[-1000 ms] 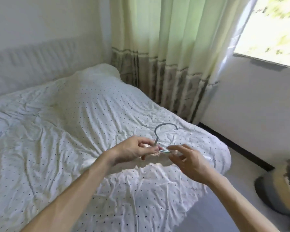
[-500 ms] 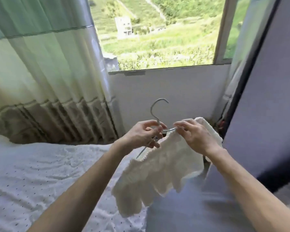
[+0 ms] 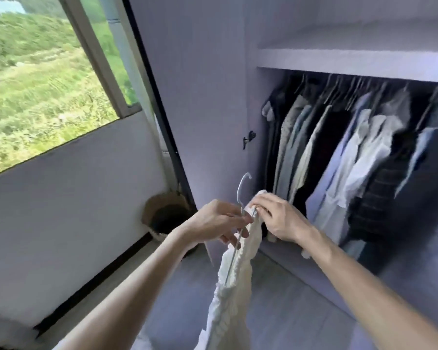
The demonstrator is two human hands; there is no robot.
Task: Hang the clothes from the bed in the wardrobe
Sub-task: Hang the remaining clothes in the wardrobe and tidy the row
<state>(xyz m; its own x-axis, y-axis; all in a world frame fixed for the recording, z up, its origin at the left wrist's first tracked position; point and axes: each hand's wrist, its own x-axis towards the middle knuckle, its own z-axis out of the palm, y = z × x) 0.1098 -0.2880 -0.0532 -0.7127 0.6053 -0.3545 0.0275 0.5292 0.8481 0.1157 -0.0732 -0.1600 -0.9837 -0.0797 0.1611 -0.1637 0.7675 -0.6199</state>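
On my feed, the left hand (image 3: 219, 223) has its fingers curled round the neck of a pale wire hanger (image 3: 239, 189), just under the hook, which stands up in front of the wardrobe door (image 3: 200, 97). The right hand (image 3: 280, 218) pinches the top edge of a white ruffled garment (image 3: 235, 281) at the hanger's upper end. The picture is smeared there, so I think the cloth is bunched over that end, but I cannot tell how far it is threaded on.

The hanger tilts steeply, and its lower arm runs down along the garment, which hangs from both hands above the grey floor (image 3: 288, 299). The two hands are close together, just in front of the open wardrobe (image 3: 352, 59). Inside it, a row of hung clothes (image 3: 359, 152) fills the space under the shelf. A woven basket (image 3: 159, 199) sits in the corner beside the door, below the window (image 3: 36, 79).
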